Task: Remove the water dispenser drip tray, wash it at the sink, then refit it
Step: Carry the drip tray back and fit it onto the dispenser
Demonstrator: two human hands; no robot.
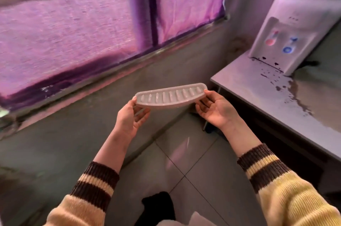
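I hold a white curved drip tray (170, 95) with several slots level in front of me, above the tiled floor. My left hand (130, 117) grips its left end, thumb on top and fingers underneath. My right hand (216, 108) grips its right end the same way. The white water dispenser (293, 30), with a red tap and a blue tap, stands on a grey table (254, 85) at the right, about an arm's length beyond the tray. The slot at the dispenser's base is bare.
Water is spilled on the table (295, 94) in front of and beside the dispenser. A low grey wall with a window (83, 28) and purple-lit curtain runs across the left and back. The floor (184, 170) below my arms is light tile.
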